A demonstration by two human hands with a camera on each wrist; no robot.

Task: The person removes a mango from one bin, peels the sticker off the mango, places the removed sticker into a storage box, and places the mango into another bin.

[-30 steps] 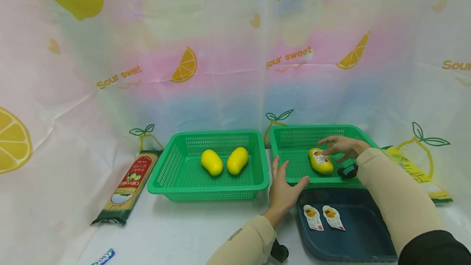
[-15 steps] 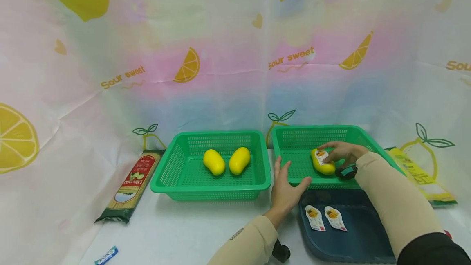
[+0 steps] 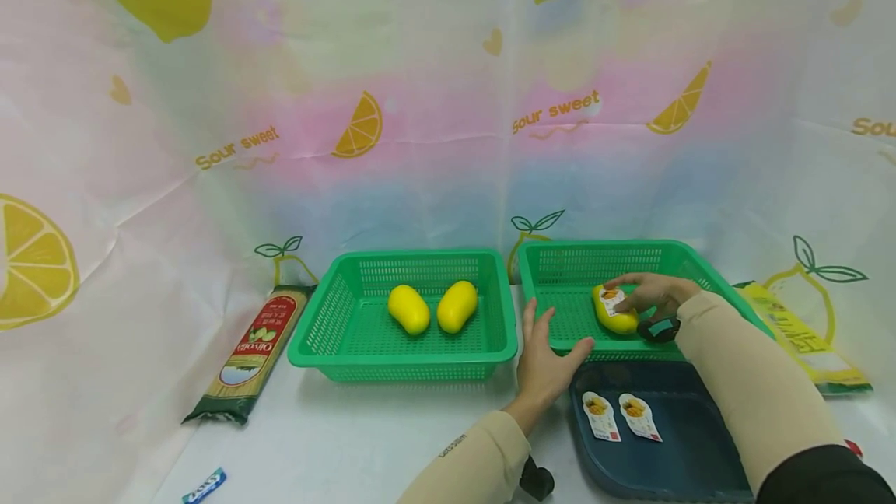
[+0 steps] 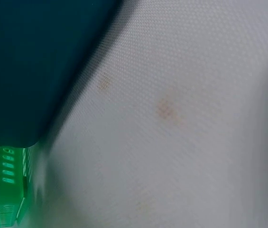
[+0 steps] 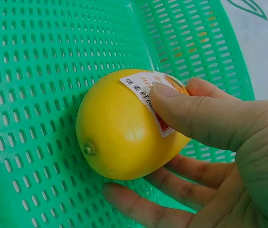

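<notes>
Plainly, the risk lies in the label (image 5: 153, 97): the right hand (image 3: 651, 292) cups a yellow mango-shaped fruit (image 5: 122, 130) with the thumb pressed flat on the sticker and the other fingers curled beneath. If the thumb slides sideways, I judge the paper could wrinkle or stick crooked, and one corner near the thumb looks poorly seated. The smooth, glossy skin could also let the fruit roll on the perforated floor of the right green basket (image 3: 560, 317), where it lies toward the front edge.

The fruit is plump, bright yellow, with a small dimple at its near end. Its white label carries red and orange print.

The left hand (image 3: 546, 360) rests with fingers spread against that basket's front left corner, steadying it. Two spare labels (image 3: 619, 415) lie in the dark blue tray (image 3: 672, 457) just in front of the basket.
</notes>
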